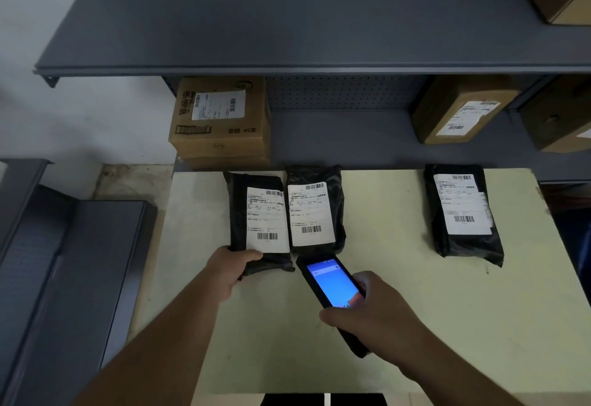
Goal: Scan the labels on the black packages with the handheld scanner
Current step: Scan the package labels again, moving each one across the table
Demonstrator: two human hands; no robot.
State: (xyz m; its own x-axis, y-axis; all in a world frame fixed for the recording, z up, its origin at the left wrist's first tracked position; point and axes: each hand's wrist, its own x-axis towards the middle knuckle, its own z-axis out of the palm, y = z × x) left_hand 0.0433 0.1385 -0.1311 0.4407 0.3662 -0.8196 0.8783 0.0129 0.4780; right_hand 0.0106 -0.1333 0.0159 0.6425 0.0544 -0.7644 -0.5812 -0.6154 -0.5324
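From the head camera, three black packages are lying label-up on a pale yellow worktop (415,325). The left package (238,213) and the middle package (339,210) are sitting side by side, touching or nearly so, at about 11 to 12 o'clock; the right package (463,245) is lying well apart at 2 o'clock. Each is carrying a white shipping label with barcodes at top and bottom; the small print is too blurred to read.

The left hand (228,269) is gripping the near left corner of the left package, thumb resting on its label (267,220). The right hand (374,313) is closed around a handheld scanner (332,287), its blue screen lit, its tip pointing at the near edge of the middle package, just short of it.

Behind the worktop, grey metal shelving (287,37) is holding a cardboard box (220,137) at 11 o'clock, printed "45" beside Chinese characters, and another labelled cardboard box (447,117) at 1 o'clock. The near half of the worktop is lying bare, and its right part between the packages too.
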